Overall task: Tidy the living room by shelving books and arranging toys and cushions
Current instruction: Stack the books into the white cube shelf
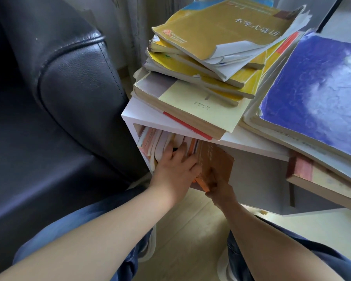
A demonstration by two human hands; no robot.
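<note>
Your left hand point(174, 165) lies with fingers spread flat against the upright books point(160, 142) in the white shelf's point(142, 116) upper compartment, pressing them toward the sofa side without gripping any. Your right hand point(219, 187) pinches the lower corner of an orange-brown book point(217, 159), which stands tilted at the compartment's mouth, just beside the left fingers. On top of the shelf a loose stack of yellow books point(211, 47) leans, with a blue-covered book point(316, 84) beside it. A dark leather sofa point(69, 78) sits alongside the shelf.
</note>
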